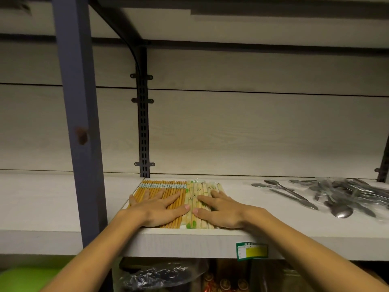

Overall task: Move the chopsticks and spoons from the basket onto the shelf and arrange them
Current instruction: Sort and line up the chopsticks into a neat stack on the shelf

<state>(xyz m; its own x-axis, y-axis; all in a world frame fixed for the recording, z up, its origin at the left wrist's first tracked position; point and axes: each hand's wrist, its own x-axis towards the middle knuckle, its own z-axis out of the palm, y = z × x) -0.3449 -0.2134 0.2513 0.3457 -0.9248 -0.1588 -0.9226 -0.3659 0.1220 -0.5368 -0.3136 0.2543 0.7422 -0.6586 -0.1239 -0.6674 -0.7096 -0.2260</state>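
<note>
Pressing flat: left hand (156, 207), right hand (219, 209) on chopsticks (187, 194), fingers spread.

Bare shelf (235, 192) surface lay open between the chopsticks (168, 190) and the heap of spoons (328, 194), and left of the chopsticks up to the blue upright post (77, 114). The slotted black bracket (144, 127) stood against the back wall, and the upper board capped the space overhead

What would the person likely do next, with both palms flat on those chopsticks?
Probably lift the right hand and reach for the spoons. The chopsticks already lie in a tidy flat row under both hands, left hand too, while the spoons sit in a loose heap further right on the shelf.
</note>
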